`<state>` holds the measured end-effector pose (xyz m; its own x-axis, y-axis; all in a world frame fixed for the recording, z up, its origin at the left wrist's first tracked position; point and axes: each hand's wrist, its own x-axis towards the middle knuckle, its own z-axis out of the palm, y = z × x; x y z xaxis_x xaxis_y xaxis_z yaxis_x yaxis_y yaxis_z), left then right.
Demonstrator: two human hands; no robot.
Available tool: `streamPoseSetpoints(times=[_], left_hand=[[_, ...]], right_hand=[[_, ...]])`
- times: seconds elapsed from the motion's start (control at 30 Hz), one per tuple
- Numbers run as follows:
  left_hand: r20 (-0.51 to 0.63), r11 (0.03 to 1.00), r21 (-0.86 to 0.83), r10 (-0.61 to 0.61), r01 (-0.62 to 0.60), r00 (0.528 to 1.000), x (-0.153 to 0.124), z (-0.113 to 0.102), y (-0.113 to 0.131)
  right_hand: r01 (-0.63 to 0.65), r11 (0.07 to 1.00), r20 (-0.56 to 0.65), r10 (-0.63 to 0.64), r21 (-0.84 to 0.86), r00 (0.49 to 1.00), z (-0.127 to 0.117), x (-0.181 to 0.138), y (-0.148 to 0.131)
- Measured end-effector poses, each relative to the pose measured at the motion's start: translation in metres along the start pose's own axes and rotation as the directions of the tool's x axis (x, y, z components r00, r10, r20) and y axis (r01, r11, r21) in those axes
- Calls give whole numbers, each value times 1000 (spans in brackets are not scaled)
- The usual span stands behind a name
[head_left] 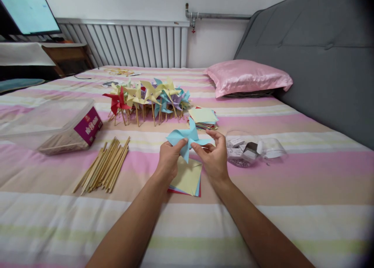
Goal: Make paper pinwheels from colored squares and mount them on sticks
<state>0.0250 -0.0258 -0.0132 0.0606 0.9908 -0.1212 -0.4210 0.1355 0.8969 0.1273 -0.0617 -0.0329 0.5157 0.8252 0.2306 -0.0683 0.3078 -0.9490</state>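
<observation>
A light blue paper pinwheel (188,137) is held up between both hands above the striped bed. My left hand (169,158) is closed on its left blades, fingers pinching near the centre. My right hand (214,157) is closed on its right side, thumb and fingers pinching the paper. Directly beneath the hands lies a small stack of coloured paper squares (188,178) with a yellow sheet on top.
Finished pinwheels on sticks (147,98) lie in a cluster farther back. A bundle of wooden sticks (105,166) lies to the left, beside a clear plastic box (52,123). A second paper stack (203,118) and a clear container of small parts (248,149) sit to the right. A pink pillow (248,77) rests by the grey headboard.
</observation>
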Motion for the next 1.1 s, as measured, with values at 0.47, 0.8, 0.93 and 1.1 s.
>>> streamPoseSetpoints(times=[0.47, 0.8, 0.93, 1.1], left_hand=[[109, 999, 33, -26, 22, 994, -8, 5, -6], [289, 983, 153, -139, 98, 947, -5, -6, 7], [292, 964, 253, -154, 79, 944, -5, -6, 7], [278, 928, 360, -207, 98, 938, -5, -6, 5]], right_hand=[[-350, 887, 50, 352, 300, 935, 5, -3, -1], [-494, 846, 274, 436, 199, 857, -21, 21, -8], [-493, 867, 401, 427, 74, 811, -31, 25, -9], [-407, 913, 420, 377, -20, 826, -32, 25, -8]])
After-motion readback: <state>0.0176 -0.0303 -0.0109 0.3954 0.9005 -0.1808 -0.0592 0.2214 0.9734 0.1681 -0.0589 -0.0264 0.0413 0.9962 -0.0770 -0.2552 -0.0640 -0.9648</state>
